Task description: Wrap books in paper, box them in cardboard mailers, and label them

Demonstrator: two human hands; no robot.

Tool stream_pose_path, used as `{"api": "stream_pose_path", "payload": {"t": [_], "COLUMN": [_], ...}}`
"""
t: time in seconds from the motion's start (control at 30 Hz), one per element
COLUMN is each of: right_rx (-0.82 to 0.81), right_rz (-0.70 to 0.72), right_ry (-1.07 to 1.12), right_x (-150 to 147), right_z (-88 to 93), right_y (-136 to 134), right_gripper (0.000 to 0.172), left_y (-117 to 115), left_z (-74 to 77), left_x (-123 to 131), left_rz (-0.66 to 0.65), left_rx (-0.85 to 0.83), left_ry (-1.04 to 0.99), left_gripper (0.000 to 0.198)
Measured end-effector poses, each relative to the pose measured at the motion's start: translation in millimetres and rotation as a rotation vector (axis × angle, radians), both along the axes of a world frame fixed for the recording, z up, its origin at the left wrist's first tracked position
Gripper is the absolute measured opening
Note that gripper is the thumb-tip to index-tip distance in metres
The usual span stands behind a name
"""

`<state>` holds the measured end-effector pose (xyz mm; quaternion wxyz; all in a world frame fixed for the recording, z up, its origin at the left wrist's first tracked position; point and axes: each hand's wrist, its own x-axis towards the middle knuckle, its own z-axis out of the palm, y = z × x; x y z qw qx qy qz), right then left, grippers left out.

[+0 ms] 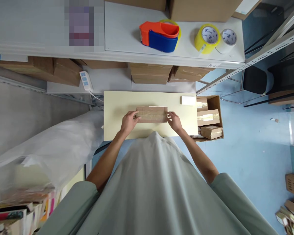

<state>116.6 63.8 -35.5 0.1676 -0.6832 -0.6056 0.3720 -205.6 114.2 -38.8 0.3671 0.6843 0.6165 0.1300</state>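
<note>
A small flat cardboard box [152, 114] sealed with clear tape lies on the pale yellow table [117, 104]. My left hand [129, 120] grips its left end, fingers curled over the edge. My right hand [173, 120] holds the right end the same way. The box rests on the tabletop between both hands.
A white block [188, 100] sits at the table's far right. An open carton [217, 104] of taped boxes stands beside the table on the right. On the upper shelf [122, 32] are an orange and blue tape dispenser [159, 35], a yellow tape roll [207, 38] and a white tape roll [227, 39]. A plastic-covered bundle [46, 150] lies left.
</note>
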Motion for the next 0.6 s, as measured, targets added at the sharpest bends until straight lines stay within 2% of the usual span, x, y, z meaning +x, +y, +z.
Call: {"api": "stream_pose_path", "payload": {"t": [0.2, 0.37, 0.6], "right_rx": [0.004, -0.022, -0.050], "right_rz": [-0.076, -0.093, -0.063], "right_ry": [0.048, -0.005, -0.070], "right_x": [2.4, 7.0, 7.4], "right_z": [6.2, 9.6, 1.2], "right_y": [-1.4, -0.2, 4.8], "right_gripper": [0.042, 0.037, 0.032], "left_y": [-5.7, -11.6, -11.3], "left_z": [2.4, 2.8, -3.7], "left_x": [6.9, 8.9, 15.0], "left_rz": [0.082, 0.061, 0.034], "left_rx": [-0.008, -0.014, -0.009], "left_ry": [-0.035, -0.004, 0.053], "left_gripper": [0.033, 0.030, 0.025]}}
